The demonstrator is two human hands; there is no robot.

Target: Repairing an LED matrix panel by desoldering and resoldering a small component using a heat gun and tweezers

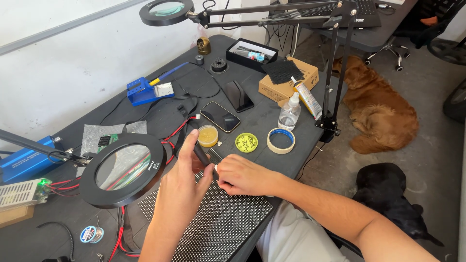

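Note:
My left hand (182, 187) grips a black pen-shaped tool (201, 154), its tip pointing down toward a small white piece pinched in my right hand (242, 173). Both hands hover over a dark dotted matrix panel (218, 223) that lies at the table's near edge. A round magnifier lamp (123, 169) on an arm sits just left of my left hand. Behind the tool stand a small jar of yellow paste (208, 136) and its yellow-green lid (246, 142).
A roll of tape (281, 140), clear bottle (290, 112), two phones (220, 116), cardboard box (287, 80), blue soldering stand (143, 90) and red-black wires (170, 138) crowd the dark table (262, 121). A second magnifier arm (335, 63) clamps at the right edge. Two dogs (378, 111) lie on the floor.

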